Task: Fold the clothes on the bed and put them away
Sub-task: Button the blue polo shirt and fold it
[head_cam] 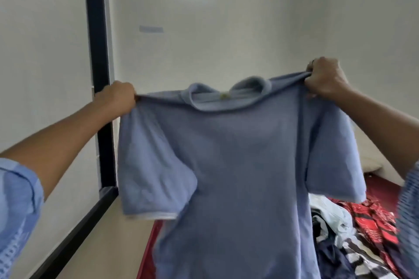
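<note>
– While held up at chest height, who has the blue polo shirt (238,165)?
– Left hand (119,97) and right hand (326,78) each clench a shoulder; clothes pile (353,240) below on bed.

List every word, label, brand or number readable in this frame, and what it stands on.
None can be read.
Neck tag of the blue shirt: small yellowish spot, too blurred to read.
Red patterned cloth on the bed: white marks, maybe print, illegible.
Pale strip on the wall: no legible text.

Blue polo shirt (238,165) upright, spread
</note>
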A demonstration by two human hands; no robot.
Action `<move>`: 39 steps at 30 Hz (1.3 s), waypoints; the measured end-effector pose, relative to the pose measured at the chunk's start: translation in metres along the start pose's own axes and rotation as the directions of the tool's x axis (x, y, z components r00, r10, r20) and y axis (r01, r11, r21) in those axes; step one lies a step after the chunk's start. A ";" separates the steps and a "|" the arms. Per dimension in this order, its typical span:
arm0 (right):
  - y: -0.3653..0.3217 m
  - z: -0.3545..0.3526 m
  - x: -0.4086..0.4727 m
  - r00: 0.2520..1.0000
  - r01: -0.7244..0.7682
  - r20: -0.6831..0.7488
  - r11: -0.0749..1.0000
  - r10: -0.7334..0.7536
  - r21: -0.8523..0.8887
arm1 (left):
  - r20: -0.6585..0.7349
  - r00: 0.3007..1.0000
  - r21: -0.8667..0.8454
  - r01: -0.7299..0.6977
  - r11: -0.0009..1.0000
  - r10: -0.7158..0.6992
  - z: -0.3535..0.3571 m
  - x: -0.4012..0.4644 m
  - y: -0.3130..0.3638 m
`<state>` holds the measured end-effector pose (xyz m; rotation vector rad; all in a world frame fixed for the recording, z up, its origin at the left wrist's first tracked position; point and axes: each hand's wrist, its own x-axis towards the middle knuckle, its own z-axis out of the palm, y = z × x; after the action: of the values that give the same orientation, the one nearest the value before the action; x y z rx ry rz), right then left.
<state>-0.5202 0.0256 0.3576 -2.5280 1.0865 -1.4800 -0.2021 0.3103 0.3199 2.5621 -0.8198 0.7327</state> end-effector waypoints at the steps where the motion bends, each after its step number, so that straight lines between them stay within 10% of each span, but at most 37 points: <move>1: 0.003 0.001 0.000 0.997 -0.062 0.041 0.998 0.061 0.025 | -0.024 0.999 -0.161 0.024 0.987 -0.028 -0.006 0.003 0.007; 5: 0.005 -0.002 0.005 0.970 -0.161 -0.113 0.916 0.216 0.368 | -0.213 0.967 -0.611 -0.019 0.792 -0.141 -0.037 0.014 0.028; 9: 0.018 -0.009 -0.009 0.965 -0.185 -0.131 0.941 0.229 0.283 | -0.498 0.866 -0.283 -0.217 0.934 0.050 -0.058 0.006 0.023; 21: 0.016 -0.064 -0.039 0.950 0.094 -0.307 0.992 -0.063 0.086 | -0.389 0.873 -0.062 -0.343 0.937 0.294 -0.120 -0.034 -0.011; 33: -0.028 -0.127 0.024 0.839 0.188 -0.527 0.981 -0.137 0.045 | -0.592 0.738 0.035 -0.377 0.925 0.323 -0.209 0.010 -0.018; 39: -0.020 -0.068 0.039 0.969 0.112 -0.228 0.992 -0.098 0.052 | -0.376 0.873 -0.007 -0.337 0.942 0.309 -0.150 0.049 -0.014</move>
<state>-0.5494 0.0405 0.4314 -2.4560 0.9208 -1.8344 -0.2142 0.3697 0.4663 2.1407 -1.1299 1.2190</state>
